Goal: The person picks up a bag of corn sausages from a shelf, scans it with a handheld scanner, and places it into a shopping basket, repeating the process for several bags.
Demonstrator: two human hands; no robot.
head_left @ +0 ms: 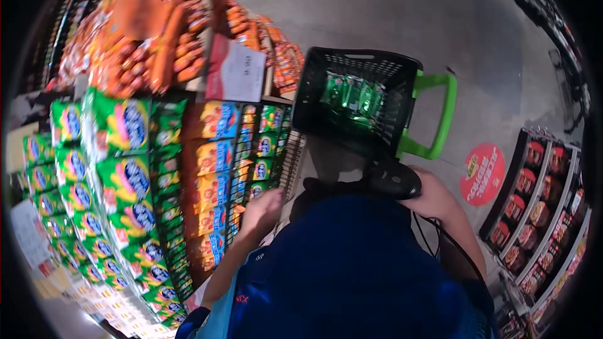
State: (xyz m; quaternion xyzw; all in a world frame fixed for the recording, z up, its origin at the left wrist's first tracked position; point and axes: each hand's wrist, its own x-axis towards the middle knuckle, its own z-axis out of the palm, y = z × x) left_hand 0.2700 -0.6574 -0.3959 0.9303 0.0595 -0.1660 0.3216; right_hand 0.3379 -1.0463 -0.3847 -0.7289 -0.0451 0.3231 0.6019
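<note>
Holding black scanner (394, 179), my right hand (433, 196) grip clamped on it, below black basket (358, 97) with green packets (352, 95). My left hand (260, 210), fingers apart, near snack shelf (213, 169).

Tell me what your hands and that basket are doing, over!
Left hand open, reaching toward shelved orange snack packets. Right hand holding black handheld scanner. Black plastic basket, green handle, holds green packets. Nothing blocking.
</note>
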